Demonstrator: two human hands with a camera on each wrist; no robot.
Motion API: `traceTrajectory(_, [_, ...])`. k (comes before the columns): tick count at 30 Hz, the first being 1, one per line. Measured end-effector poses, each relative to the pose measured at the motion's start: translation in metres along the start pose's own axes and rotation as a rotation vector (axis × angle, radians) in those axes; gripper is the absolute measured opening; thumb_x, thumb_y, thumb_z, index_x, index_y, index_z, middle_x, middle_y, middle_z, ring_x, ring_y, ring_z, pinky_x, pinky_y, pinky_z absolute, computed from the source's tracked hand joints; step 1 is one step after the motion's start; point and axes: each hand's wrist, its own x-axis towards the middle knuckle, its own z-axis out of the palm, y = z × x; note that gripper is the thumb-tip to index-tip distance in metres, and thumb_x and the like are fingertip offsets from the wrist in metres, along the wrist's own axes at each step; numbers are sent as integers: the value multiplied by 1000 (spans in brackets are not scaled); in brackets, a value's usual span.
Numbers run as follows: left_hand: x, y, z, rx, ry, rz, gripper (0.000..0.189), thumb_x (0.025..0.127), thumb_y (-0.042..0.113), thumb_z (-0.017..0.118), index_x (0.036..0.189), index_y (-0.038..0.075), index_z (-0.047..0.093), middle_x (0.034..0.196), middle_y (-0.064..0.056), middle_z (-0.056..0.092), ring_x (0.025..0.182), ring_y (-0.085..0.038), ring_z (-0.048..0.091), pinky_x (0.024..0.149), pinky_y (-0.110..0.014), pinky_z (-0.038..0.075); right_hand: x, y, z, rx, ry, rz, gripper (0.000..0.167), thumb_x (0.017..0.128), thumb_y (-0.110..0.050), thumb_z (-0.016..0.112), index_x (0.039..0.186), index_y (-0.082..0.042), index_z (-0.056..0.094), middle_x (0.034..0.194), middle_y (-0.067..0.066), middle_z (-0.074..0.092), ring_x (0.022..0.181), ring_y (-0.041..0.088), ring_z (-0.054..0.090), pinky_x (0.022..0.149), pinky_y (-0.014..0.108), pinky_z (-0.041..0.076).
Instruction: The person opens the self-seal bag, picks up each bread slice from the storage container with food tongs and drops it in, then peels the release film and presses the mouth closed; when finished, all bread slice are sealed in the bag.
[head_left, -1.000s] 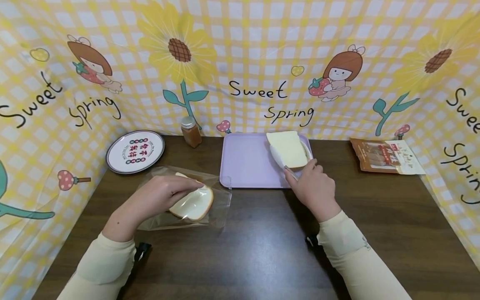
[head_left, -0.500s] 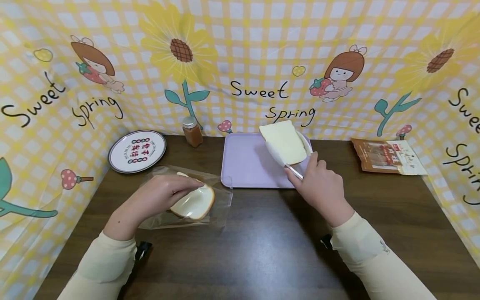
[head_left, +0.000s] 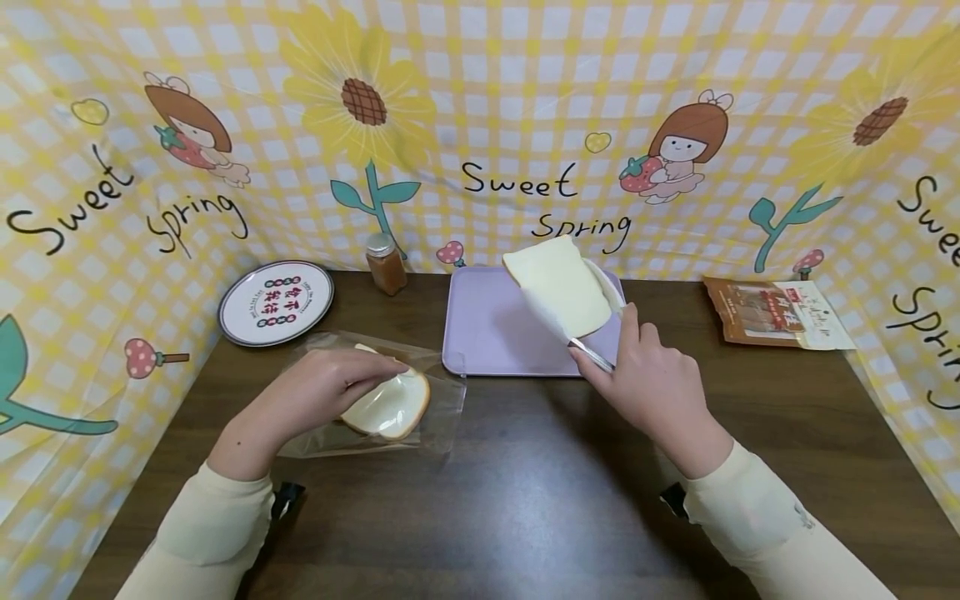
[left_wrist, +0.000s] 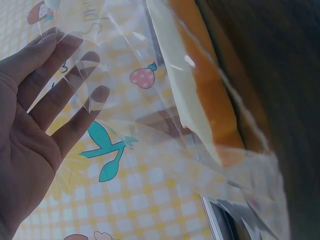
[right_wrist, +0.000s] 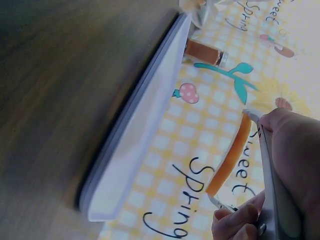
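Note:
My right hand (head_left: 656,387) grips a pair of tongs (right_wrist: 272,192), and the tongs clamp a white bread slice (head_left: 564,287). That slice hangs tilted above the lilac tray (head_left: 476,333); in the right wrist view its brown crust edge shows, apart from the tray. At the left, my left hand (head_left: 318,387) pinches the upper film of a clear plastic bag (head_left: 446,421) lying on the table. Inside the bag lies another bread slice (head_left: 397,408), partly covered by the hand. The left wrist view shows the fingers against the film, beside the slice's crust.
A round plate (head_left: 276,302) with printed characters stands at the back left. Beside it is a jar (head_left: 386,268) of brown powder with a metal lid. A brown and white food packet (head_left: 776,312) lies at the back right. Patterned cloth (head_left: 517,108) walls the table's back and sides.
My right hand has drawn right and slightly nearer. The bread slice in the tongs has risen off the tray and swung left. My left hand stays at the bag.

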Motion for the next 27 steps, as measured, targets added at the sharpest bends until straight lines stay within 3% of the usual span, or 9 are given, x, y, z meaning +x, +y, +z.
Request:
traceTrajectory(5, [0,0,-2,-4,-10,-8,32,102,12,72,130,28,78,126,12,79,116,-13,77,98,-41,64,-6,-2,-12,23,24,-50,94,92,-68,65,145,9,50,88,24,65,41,33,48,38,48,46])
traceTrajectory(12, [-1,1,-2,-7,-3,-4,32,102,12,72,131,26,78,128,11,79,117,-14,76,98,-41,64,-12,-3,-17,33,244,-225,104,101,-82,27,143,9,55,79,21,63,35,24,35,32,41,35])
traceTrajectory(16, [0,1,-1,-3,-6,-4,33,103,11,71,131,25,77,128,10,79,117,-15,77,98,-42,64,-16,-1,-17,59,300,-314,102,102,-81,30,144,8,57,79,21,63,36,22,36,31,40,35])
traceTrajectory(21, [1,2,0,-6,-16,-13,33,103,10,71,133,23,77,129,9,79,118,-16,77,100,-42,63,-20,6,-15,77,306,-395,102,103,-80,31,146,9,57,85,22,65,39,23,42,31,38,37])
traceTrajectory(27, [2,2,0,1,-10,-5,32,102,11,72,132,21,77,129,7,79,118,-17,77,99,-42,63,-22,13,-9,100,307,-472,100,104,-78,32,147,8,57,82,18,65,42,18,38,32,31,32])
